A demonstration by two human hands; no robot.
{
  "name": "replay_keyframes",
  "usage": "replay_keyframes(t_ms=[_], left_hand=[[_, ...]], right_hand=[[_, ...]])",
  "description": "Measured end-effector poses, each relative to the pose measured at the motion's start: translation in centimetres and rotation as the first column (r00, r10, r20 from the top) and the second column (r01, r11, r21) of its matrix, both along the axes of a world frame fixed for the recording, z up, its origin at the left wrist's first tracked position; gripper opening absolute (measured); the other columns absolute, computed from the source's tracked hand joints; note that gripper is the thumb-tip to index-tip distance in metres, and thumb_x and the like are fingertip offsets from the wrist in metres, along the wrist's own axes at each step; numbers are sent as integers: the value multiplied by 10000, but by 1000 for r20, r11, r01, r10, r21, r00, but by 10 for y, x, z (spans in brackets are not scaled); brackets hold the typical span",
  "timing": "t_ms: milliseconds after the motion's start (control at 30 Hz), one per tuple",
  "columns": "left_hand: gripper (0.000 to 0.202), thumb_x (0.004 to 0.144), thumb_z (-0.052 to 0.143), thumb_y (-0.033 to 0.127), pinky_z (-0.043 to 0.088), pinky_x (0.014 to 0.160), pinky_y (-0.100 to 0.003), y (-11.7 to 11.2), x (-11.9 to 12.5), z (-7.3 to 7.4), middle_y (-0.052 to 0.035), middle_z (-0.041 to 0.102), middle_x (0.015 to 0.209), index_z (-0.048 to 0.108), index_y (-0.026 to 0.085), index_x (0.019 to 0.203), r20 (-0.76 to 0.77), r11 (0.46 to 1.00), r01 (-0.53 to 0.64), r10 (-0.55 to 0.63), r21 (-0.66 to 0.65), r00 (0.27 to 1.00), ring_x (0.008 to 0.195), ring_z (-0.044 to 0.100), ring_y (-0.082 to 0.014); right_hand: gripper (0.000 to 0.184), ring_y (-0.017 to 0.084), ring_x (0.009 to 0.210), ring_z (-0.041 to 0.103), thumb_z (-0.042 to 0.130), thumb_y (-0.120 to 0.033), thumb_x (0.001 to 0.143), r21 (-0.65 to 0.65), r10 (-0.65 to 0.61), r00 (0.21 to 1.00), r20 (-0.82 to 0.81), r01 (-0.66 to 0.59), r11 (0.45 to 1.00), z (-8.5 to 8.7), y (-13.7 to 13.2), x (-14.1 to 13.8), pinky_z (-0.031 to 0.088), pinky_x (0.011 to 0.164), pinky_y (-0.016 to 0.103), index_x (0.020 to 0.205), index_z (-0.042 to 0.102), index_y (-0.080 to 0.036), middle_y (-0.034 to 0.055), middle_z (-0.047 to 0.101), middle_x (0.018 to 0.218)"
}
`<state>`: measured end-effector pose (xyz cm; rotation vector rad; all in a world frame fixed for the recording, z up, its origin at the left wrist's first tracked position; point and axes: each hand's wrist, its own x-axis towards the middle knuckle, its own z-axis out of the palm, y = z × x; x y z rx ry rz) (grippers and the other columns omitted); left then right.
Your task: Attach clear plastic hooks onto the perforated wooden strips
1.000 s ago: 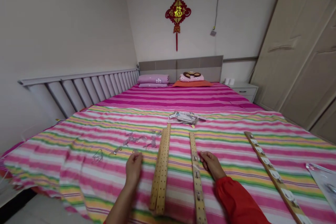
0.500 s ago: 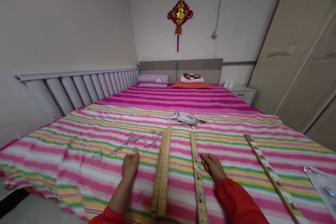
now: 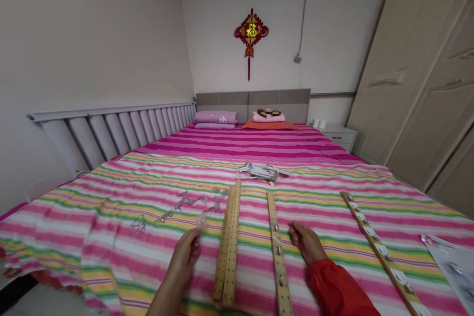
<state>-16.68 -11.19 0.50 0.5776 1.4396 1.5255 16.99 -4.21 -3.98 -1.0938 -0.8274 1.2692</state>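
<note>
My left hand (image 3: 186,251) pinches a small clear plastic bag (image 3: 201,220) between thumb and fingers, just left of two perforated wooden strips (image 3: 230,247) lying side by side. My right hand (image 3: 308,243) has its fingers curled together over the bed; whatever may be in them is too small to make out. Between the hands, a third wooden strip (image 3: 274,215) carries several small metal pieces along its length. Beyond my left hand, more small clear bags (image 3: 192,201) lie scattered on the striped cloth.
A longer wooden strip with white tags (image 3: 374,235) lies to the right, beside a clear plastic package (image 3: 450,266). Farther back is a pile of plastic packets (image 3: 261,171). A tangle of thin wire or thread (image 3: 138,224) rests on the striped bed cloth (image 3: 111,256) at left.
My left hand has moved right and slightly nearer me, lifting the small bag. My right hand has shifted slightly right, away from the third strip. The view has tilted slightly.
</note>
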Motion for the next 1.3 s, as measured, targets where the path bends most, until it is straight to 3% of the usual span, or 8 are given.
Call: replay_keyframes(t_ms=[133, 267, 367, 567, 767, 1033, 1167, 1300], left_hand=[[314, 525, 777, 339, 286, 446, -159, -30, 32, 25, 76, 457, 551, 583, 184, 717, 129, 976, 178, -193, 121, 973, 489, 401, -56], [266, 576, 769, 379, 365, 530, -196, -48, 60, 45, 30, 549, 614, 644, 180, 701, -99, 925, 342, -329, 164, 939, 574, 474, -96], [218, 621, 743, 378, 391, 587, -232, -58, 76, 55, -12, 594, 715, 678, 185, 700, -364, 867, 434, -333, 245, 870, 649, 511, -136], [158, 708, 679, 341, 371, 595, -237, -79, 94, 71, -29, 573, 733, 688, 184, 705, -579, 762, 608, -399, 221, 711, 649, 497, -135], [267, 634, 731, 405, 319, 571, -221, -94, 104, 77, 11, 549, 632, 643, 161, 696, -255, 672, 740, -713, 18, 653, 599, 440, -105], [303, 592, 757, 398, 218, 526, -211, -99, 117, 75, 56, 476, 532, 596, 146, 639, -153, 633, 773, -768, -40, 622, 526, 335, -66], [311, 582, 764, 385, 129, 478, -221, -102, 121, 74, 74, 419, 474, 562, 151, 617, 19, 612, 789, -789, -45, 614, 450, 252, -46], [316, 543, 793, 318, 161, 481, -206, -106, 127, 70, 69, 409, 487, 527, 150, 575, 245, 633, 774, -754, 23, 610, 461, 288, -42]], right_hand=[[350, 57, 368, 344, 728, -484, 597, -9, 22, 1000, -7, -23, 1000, 23, -26, -5, 211, 372, 216, 645, 586, -168, -32, 525, 524], [362, 40, 368, 341, 693, -487, 698, 71, 204, 979, -3, -203, 977, 62, -70, -27, 232, 406, 215, 616, 592, -149, -27, 543, 525], [332, 41, 383, 359, 681, -474, 729, 105, 314, 949, -25, -310, 945, 84, -103, -43, 218, 407, 211, 722, 641, -144, -10, 592, 604], [335, 78, 445, 401, 655, -469, 768, 115, 303, 953, -11, -300, 947, 94, -143, -50, 266, 455, 212, 873, 678, -152, -43, 509, 495], [394, 107, 487, 459, 614, -477, 798, 160, 332, 943, -34, -323, 933, 101, -161, -44, 306, 489, 231, 1016, 660, -151, -19, 563, 526], [364, 84, 441, 449, 657, -449, 765, 125, 314, 945, -88, -302, 945, 95, -172, -35, 288, 449, 201, 922, 689, -122, -13, 566, 487], [299, 103, 439, 504, 617, -363, 789, 179, 347, 921, -176, -317, 931, 90, -176, -35, 331, 447, 203, 946, 683, -117, 6, 596, 485], [259, 94, 387, 486, 633, -324, 767, 183, 369, 902, -223, -333, 925, 89, -177, -40, 328, 412, 191, 929, 682, -128, -25, 546, 432]])
